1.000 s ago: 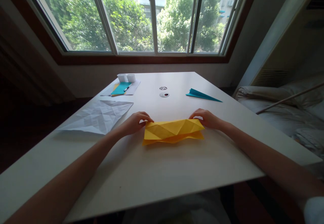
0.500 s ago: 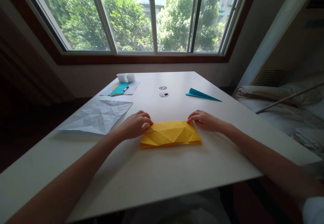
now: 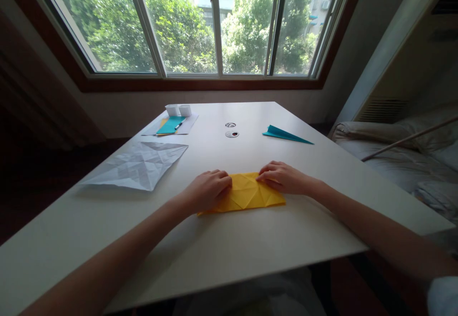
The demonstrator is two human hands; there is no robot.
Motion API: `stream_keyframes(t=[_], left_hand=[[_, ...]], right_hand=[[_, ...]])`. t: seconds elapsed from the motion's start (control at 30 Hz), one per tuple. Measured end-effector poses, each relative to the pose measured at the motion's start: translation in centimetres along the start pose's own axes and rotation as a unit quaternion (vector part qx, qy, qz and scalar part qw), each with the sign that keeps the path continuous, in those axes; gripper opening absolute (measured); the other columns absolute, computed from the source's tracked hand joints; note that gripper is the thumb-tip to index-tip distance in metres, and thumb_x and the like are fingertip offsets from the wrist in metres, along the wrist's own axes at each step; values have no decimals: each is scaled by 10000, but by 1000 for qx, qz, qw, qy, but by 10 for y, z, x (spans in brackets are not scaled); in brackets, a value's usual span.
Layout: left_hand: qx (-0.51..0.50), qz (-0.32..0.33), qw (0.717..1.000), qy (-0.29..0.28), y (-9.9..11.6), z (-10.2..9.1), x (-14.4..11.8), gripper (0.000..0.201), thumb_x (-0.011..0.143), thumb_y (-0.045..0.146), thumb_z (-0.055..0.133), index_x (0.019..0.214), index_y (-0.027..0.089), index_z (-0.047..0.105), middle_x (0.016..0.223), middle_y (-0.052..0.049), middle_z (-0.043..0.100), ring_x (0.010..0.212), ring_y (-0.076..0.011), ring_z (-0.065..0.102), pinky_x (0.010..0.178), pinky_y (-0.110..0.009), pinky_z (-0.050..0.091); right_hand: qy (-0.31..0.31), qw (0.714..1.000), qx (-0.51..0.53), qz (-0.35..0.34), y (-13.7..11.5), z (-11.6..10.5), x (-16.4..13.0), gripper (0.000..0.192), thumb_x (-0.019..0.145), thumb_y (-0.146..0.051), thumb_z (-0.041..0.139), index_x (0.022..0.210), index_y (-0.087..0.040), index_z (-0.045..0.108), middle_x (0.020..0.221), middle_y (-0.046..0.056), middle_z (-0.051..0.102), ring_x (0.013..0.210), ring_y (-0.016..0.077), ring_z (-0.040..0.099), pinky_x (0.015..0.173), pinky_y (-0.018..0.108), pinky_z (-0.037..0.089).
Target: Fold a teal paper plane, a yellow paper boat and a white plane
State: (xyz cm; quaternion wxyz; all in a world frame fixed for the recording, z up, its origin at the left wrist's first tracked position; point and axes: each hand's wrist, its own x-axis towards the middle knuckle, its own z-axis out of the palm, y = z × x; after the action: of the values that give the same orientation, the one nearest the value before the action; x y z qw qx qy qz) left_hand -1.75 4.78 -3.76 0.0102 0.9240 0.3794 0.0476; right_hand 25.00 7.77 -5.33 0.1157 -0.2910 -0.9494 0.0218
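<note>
A folded sheet of yellow paper [image 3: 246, 194] with criss-cross creases lies flat on the white table in front of me. My left hand [image 3: 211, 188] covers its left part, fingers curled down on the paper and the thumb hidden. At the upper right edge, my right hand [image 3: 282, 177] has its fingers drawn together on the paper, thumb side low. The paper's lower edge rests on the table, and its left end is mostly under my left hand.
Creased white paper [image 3: 143, 163] lies to the left. Behind it are teal paper [image 3: 171, 125], a pen [image 3: 180, 124] and two small white containers [image 3: 178, 110]. Two round discs [image 3: 232, 134] sit mid-table; a folded teal paper piece [image 3: 286, 135] lies right. A window [image 3: 214, 25] is beyond.
My left hand has moved right, from the paper's left corner over its left part. My right hand has shifted slightly left along the top edge. The paper's front layers lie flatter.
</note>
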Motion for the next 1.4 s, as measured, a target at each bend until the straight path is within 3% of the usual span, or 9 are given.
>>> stream_keyframes(t=[0.07, 0.17, 0.33, 0.47, 0.67, 0.97, 1.2, 1.4], left_hand=[[8, -41, 999, 17, 8, 4, 2, 227, 887, 282, 368, 900, 193, 577, 969, -68, 616, 865, -199, 570, 745, -320, 453], [-15, -61, 998, 23, 17, 16, 4, 296, 896, 349, 353, 1066, 192, 537, 1166, -85, 563, 1061, -220, 519, 877, -356, 425], [-36, -103, 994, -7, 22, 34, 6, 522, 923, 408, 223, 1366, 146, 305, 1450, -78, 289, 1344, -223, 202, 1073, -418, 220], [-31, -128, 990, -46, 24, 36, 8, 591, 911, 443, 195, 1416, 137, 199, 1483, -60, 177, 1364, -219, 126, 1086, -455, 163], [-24, -132, 989, -68, 25, 33, 9, 623, 898, 480, 184, 1430, 157, 143, 1486, -38, 134, 1369, -214, 88, 1082, -475, 148], [-21, -137, 987, -81, 25, 32, 8, 675, 883, 554, 150, 1435, 170, 103, 1487, -31, 94, 1370, -213, 88, 1079, -467, 146], [-15, -165, 980, -112, 17, 28, 5, 841, 817, 683, 112, 1433, 111, 74, 1486, -74, 61, 1370, -228, 79, 1082, -434, 140], [3, -181, 968, -171, 7, 15, -3, 943, 759, 753, 151, 1432, 102, 39, 1482, -110, 40, 1368, -262, 67, 1067, -464, 151]], right_hand=[[13, 999, -26, 20, -10, 1, 3, 265, 883, -314, 436, 988, -208, 654, 1026, 71, 645, 922, 205, 569, 822, 370, 460], [39, 997, -48, 42, -26, 8, 7, 266, 873, -315, 453, 1017, -177, 630, 1085, 98, 624, 987, 231, 558, 871, 410, 441], [47, 999, 0, 26, -39, 22, 12, 359, 897, -253, 380, 1216, -151, 510, 1226, 115, 556, 1108, 215, 513, 952, 394, 404], [6, 998, 23, 65, -39, 28, 15, 529, 901, -391, 354, 1351, -113, 358, 1372, 134, 410, 1252, 237, 382, 1044, 417, 300], [-83, 990, 43, 108, -35, 30, 16, 737, 864, -604, 247, 1430, -141, 149, 1479, 110, 166, 1361, 265, 130, 1090, 489, 126], [-128, 983, 69, 116, -32, 26, 15, 838, 811, -695, 210, 1436, -154, 74, 1490, 94, 94, 1367, 250, 106, 1096, 478, 59], [-149, 977, 77, 134, -22, 22, 6, 913, 764, -731, 282, 1437, -166, 34, 1495, 82, 53, 1370, 263, 67, 1094, 493, 20], [-177, 970, 72, 151, -13, 14, -5, 952, 742, -736, 329, 1431, -178, -19, 1495, 81, 6, 1370, 282, 22, 1077, 539, -13]])
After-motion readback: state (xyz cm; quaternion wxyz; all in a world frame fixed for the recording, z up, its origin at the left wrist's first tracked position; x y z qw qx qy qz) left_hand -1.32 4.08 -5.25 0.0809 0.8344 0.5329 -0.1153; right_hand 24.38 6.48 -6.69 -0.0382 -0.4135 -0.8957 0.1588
